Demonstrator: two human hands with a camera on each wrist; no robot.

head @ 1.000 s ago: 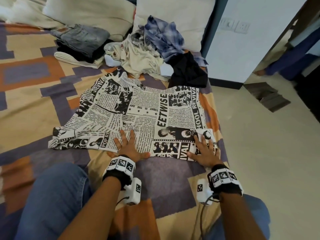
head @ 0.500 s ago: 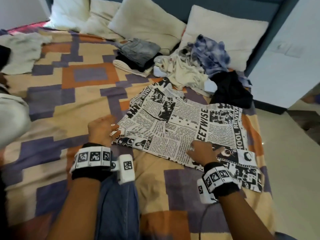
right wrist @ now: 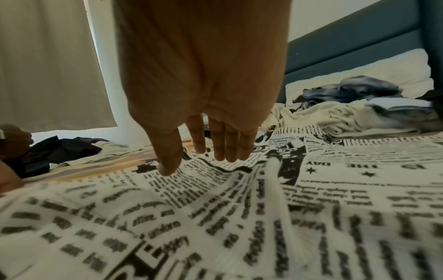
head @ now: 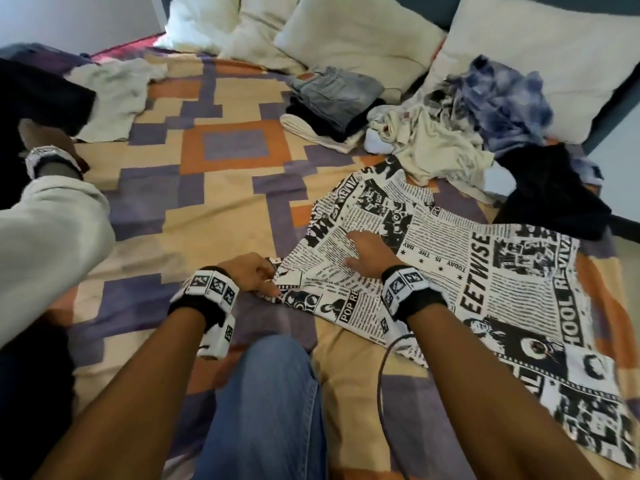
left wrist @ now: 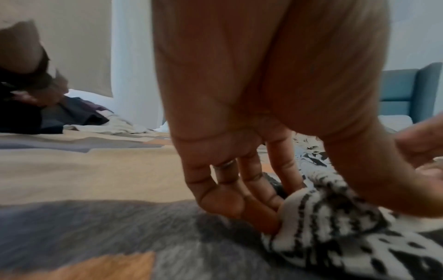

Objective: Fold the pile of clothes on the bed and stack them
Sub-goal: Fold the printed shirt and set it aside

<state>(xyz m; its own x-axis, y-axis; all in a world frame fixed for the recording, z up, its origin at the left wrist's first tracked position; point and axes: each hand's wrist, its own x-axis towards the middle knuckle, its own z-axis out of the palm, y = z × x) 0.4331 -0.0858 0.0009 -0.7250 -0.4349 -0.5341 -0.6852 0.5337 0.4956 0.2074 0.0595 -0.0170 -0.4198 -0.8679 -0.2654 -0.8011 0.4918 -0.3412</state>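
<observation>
Spread flat on the patterned bed (head: 221, 188), the newspaper-print shirt (head: 485, 271) looks light and limp, best taken at edges or corners. Only the left wrist view shows the left hand (head: 251, 271) pinching its near-left corner between thumb and fingers (left wrist: 251, 206); the right hand (head: 367, 249) rests on it with straight fingers.

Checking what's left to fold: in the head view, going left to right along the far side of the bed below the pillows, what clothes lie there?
Cream garment → folded stack topped by grey jeans → crumpled cream garment → blue tie-dye garment.
</observation>
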